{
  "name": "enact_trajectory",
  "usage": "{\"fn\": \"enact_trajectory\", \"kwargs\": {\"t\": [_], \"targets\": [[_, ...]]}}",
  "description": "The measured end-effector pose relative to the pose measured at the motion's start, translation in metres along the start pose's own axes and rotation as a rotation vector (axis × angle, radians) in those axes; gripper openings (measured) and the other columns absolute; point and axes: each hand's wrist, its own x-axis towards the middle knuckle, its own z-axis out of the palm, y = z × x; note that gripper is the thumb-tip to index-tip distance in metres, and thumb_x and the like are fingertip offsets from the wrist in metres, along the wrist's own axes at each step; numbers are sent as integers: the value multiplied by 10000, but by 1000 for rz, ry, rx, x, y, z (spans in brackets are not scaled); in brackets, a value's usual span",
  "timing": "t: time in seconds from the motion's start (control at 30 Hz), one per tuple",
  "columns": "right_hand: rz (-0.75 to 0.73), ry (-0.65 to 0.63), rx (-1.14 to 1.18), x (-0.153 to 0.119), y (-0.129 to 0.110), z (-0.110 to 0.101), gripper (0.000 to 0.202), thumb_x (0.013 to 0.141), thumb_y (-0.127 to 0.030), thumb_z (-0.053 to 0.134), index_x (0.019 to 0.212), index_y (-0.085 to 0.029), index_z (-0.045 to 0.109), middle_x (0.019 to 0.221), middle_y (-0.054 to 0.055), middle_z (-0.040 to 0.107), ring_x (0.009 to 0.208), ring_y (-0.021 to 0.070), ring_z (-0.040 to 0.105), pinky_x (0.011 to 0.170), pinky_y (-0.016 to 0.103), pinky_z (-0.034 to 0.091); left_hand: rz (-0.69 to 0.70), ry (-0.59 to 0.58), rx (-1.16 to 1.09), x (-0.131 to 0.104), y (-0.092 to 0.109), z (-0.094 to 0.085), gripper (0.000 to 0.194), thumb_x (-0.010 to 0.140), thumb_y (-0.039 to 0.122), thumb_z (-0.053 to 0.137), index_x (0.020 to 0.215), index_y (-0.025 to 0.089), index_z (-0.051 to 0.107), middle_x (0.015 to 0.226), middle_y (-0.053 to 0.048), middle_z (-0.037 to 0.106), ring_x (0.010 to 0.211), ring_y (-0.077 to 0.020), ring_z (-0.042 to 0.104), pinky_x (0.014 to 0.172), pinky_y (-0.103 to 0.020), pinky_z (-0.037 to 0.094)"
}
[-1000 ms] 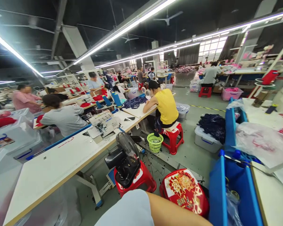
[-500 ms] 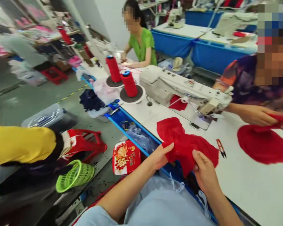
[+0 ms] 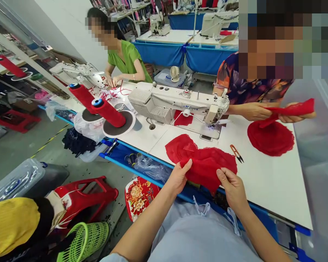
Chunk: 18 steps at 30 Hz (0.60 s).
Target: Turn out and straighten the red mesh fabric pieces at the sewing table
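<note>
A piece of red lace-edged fabric (image 3: 205, 163) is stretched between my hands at the front edge of the white sewing table (image 3: 270, 185). My left hand (image 3: 180, 176) pinches its near left side, thumb on top. Gripping the near right side is my right hand (image 3: 231, 185), its fingers partly under the cloth. The fabric's far part lies on the tabletop. Orange-handled thread snips (image 3: 236, 153) rest just beyond my right hand. Behind the fabric stands a white sewing machine (image 3: 177, 103), with a scrap of red cloth (image 3: 183, 118) beside its arm.
Two red thread cones (image 3: 109, 112) stand at the left. Across the table, a co-worker's hands (image 3: 254, 111) hold red cloth over a red fabric stack (image 3: 270, 138). A person in green (image 3: 129, 60) works farther back. A red stool (image 3: 84, 196) and green basket (image 3: 84, 242) are at lower left.
The view has swung to the right, showing more of the table's right end. The red fabric is spread flatter between my hands. The co-worker's hands have lifted red cloth above the stack.
</note>
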Motion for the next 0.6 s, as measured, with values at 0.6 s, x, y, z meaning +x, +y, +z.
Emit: {"fn": "enact_trajectory", "kwargs": {"t": [0.6], "targets": [[-11,-73,15,9,1,5,345,846,-455,566,632,-202,472,612,-42,319,578,121,282,518,258,279,-176,-26,-160,4,-3,14,381,642,299,799,954,122,672,911,-79,728,799,-200,682,873,-350,516]]}}
